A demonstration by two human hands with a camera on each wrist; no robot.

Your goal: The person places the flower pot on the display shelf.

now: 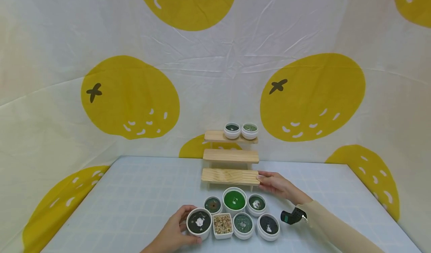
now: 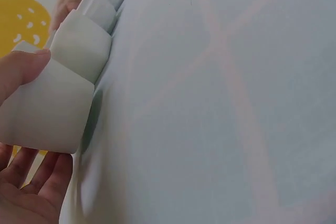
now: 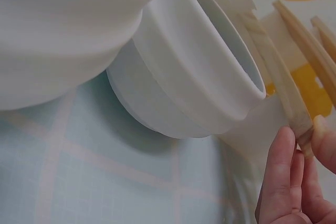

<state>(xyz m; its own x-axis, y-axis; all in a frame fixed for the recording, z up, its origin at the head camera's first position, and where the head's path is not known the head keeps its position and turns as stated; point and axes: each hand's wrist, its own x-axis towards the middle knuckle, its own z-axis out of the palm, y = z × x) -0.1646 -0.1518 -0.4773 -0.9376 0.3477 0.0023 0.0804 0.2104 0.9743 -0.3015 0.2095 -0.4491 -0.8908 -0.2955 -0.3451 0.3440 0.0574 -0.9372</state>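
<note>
My left hand (image 1: 173, 228) grips a round white pot (image 1: 199, 222) with dark filling and a white patch on top. In the left wrist view the thumb lies on the side of this white pot (image 2: 50, 106), fingers at its other side; a shadow shows along its base. My right hand (image 1: 277, 185) pinches the right end of the lowest board (image 1: 230, 176) of a three-step wooden stand. In the right wrist view the thumb and fingers (image 3: 281, 156) hold the end of that wooden board (image 3: 286, 95).
Beside the held pot stand a square white pot of pebbles (image 1: 222, 225), a bright green-filled pot (image 1: 234, 200) and several smaller white pots (image 1: 243, 225). Two little pots (image 1: 232, 130) sit on the stand's top board (image 1: 213, 136). A patterned cloth (image 1: 219, 77) hangs behind the table (image 1: 134, 193).
</note>
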